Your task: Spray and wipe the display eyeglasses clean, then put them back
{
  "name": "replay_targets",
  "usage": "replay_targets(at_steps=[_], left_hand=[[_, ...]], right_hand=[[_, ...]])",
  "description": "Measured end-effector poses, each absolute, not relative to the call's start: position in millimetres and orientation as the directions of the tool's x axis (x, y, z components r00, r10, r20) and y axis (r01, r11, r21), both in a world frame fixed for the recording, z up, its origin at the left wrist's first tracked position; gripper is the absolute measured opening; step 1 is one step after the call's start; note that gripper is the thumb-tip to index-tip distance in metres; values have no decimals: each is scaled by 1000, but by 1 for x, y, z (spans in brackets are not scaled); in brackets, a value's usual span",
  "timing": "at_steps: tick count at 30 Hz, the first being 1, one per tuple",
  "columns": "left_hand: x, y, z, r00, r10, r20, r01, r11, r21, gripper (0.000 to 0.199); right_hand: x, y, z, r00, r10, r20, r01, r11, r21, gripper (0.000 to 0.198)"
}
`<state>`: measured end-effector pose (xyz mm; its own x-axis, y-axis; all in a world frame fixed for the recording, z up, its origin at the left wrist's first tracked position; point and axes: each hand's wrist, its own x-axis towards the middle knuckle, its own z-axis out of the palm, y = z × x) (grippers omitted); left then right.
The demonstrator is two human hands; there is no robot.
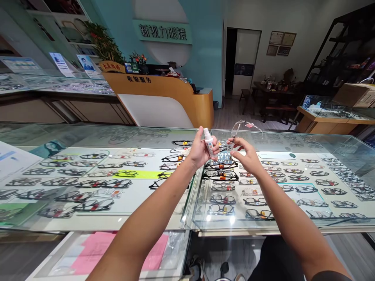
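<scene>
My left hand [201, 150] is wrapped round a small white spray bottle [209, 143], its nozzle pointing up and the thumb raised beside it. Close by on the right, my right hand [244, 155] pinches a pair of clear-framed eyeglasses [234, 132] between fingers and thumb. A pink-red tag shows on the glasses, whose temples arch up and to the right. Both hands are above the glass display counter [193, 210], near where its two cases meet. Rows of eyeglasses [221, 175] lie under the glass below them.
An open drawer [55, 259] with pink cloths [95, 249] and plastic bags juts out at lower left. Beyond the counter stands an orange and white cashier desk [164, 89]. A cardboard box [356, 95] sits on another display case at right.
</scene>
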<state>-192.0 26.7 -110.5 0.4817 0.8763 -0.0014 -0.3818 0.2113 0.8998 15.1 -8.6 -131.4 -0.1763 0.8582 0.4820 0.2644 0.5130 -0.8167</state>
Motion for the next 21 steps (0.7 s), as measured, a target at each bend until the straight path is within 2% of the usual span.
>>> replay_targets(at_steps=[5,8,11,15,21], left_hand=[[-192,30,-116,359,932,60,-273,43,961,81],[-191,31,-122,262,954,148,-151,-111,982,73],[-188,32,-127,253,941,223,-72,-211,975,64],[-186,33,-129,247,943,221,-25,-222,975,57],[-194,35,-125,307,920,245,-10,-255,967,62]], right_hand=[[13,-11,-130,-320,852,413,150,477,-866,35],[11,-11,-131,-383,841,382,117,455,-883,35],[10,-13,-131,-431,832,348,116,434,-893,34],[8,-16,-129,-471,816,336,116,435,-893,34],[12,-12,-130,-425,838,341,102,419,-902,36]])
